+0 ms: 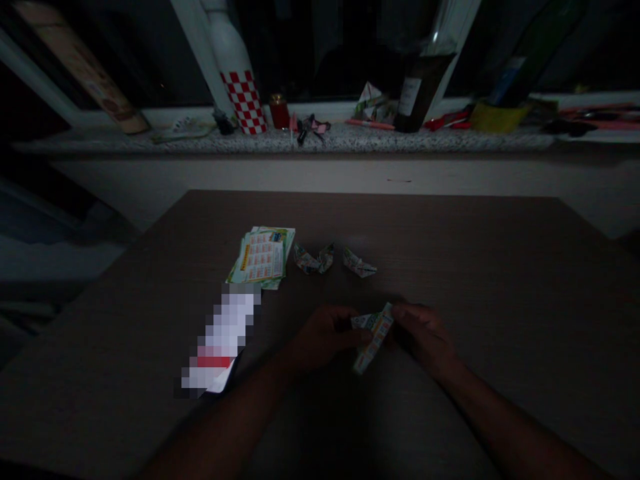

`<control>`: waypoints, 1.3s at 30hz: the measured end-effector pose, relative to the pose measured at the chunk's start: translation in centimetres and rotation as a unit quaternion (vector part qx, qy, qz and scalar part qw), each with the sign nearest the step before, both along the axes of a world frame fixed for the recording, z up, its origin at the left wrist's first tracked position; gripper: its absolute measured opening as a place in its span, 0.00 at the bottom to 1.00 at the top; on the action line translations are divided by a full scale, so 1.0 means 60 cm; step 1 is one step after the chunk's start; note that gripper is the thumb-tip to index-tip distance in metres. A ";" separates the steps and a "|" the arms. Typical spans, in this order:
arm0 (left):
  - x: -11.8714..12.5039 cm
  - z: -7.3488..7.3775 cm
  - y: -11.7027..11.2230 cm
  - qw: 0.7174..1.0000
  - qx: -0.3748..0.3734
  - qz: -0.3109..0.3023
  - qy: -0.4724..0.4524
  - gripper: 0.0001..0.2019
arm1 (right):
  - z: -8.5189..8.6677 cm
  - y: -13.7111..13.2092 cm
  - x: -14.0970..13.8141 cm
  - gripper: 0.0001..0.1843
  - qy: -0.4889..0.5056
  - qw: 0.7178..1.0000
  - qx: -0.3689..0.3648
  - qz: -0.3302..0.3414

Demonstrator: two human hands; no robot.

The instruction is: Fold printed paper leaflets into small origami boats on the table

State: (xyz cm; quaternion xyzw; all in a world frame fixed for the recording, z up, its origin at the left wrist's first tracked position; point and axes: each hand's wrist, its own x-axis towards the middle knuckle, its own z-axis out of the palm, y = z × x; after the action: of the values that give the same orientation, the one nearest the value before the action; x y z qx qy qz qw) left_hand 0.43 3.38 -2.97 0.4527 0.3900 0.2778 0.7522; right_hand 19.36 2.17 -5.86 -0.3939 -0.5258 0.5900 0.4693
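Looking at the middle of the frame, slightly right and below center, we find the folded printed paper point(379, 335), held in the air between both hands over the table point(500, 280). Left hand point(320, 337): fingers and thumb pinching its left side, thumb lying across the face. Right hand point(425, 330): fingertips gripping near its upper right corner; we can't tell how the hidden fingers sit. The paper tilts, a long strip running from lower left to upper right, with a patterned point sticking out left.

Center of frame, just above the hands: we see a two-peaked folded paper point(305, 259) and, near its right, a smaller folded paper point(359, 263). Left of these, a stack of printed slips point(263, 257), edges uneven. Below the stack, left of center, a phone-like item point(230, 333), pixelated, so we can't read it.

Top of frame, we note the granite sill point(360, 140) with a red-and-white checked bottle point(243, 97), a red jar point(279, 112), a pink pen point(370, 124), a dark labeled container point(420, 93) and, upper right, a yellow bowl point(497, 118). Dim light throughout.
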 end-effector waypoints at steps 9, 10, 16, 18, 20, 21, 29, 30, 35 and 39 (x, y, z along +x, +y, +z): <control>0.008 -0.009 0.000 0.998 0.029 0.046 -0.039 0.10 | 0.021 -0.008 -0.011 0.22 -0.159 0.975 0.130 0.081; 0.009 -0.010 -0.001 0.998 0.030 0.050 -0.038 0.10 | 0.022 -0.008 -0.012 0.21 -0.163 0.975 0.135 0.073; 0.012 -0.015 -0.003 0.994 0.053 0.091 0.002 0.12 | 0.021 -0.007 -0.014 0.19 -0.155 0.980 0.107 0.064; 0.012 -0.016 -0.002 0.992 0.062 0.103 0.023 0.12 | 0.018 -0.007 -0.015 0.19 -0.158 0.981 0.087 0.070; 0.011 -0.016 -0.003 0.991 0.070 0.107 0.034 0.13 | 0.015 -0.007 -0.016 0.20 -0.164 0.982 0.072 0.063; 0.012 -0.015 -0.003 0.991 0.073 0.109 0.037 0.13 | 0.014 -0.008 -0.017 0.20 -0.163 0.983 0.066 0.059; 0.015 -0.009 -0.004 0.983 0.096 0.146 0.062 0.13 | 0.021 -0.009 -0.021 0.17 -0.131 0.988 0.006 0.076; 0.015 -0.008 -0.004 0.981 0.097 0.155 0.059 0.13 | 0.022 -0.009 -0.022 0.17 -0.132 0.988 0.007 0.077; 0.018 -0.001 -0.004 0.975 0.105 0.189 0.059 0.12 | 0.024 -0.008 -0.025 0.17 -0.158 0.984 0.005 0.080; 0.018 -0.001 -0.003 0.969 0.120 0.205 0.061 0.11 | 0.025 -0.009 -0.026 0.16 -0.160 0.983 0.013 0.087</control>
State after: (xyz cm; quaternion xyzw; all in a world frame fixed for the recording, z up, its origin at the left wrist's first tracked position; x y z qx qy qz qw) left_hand 1.49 3.19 -3.04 0.4665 0.4830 0.4428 0.5941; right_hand 17.80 1.65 -4.38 -0.4299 -0.6343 0.5507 0.3310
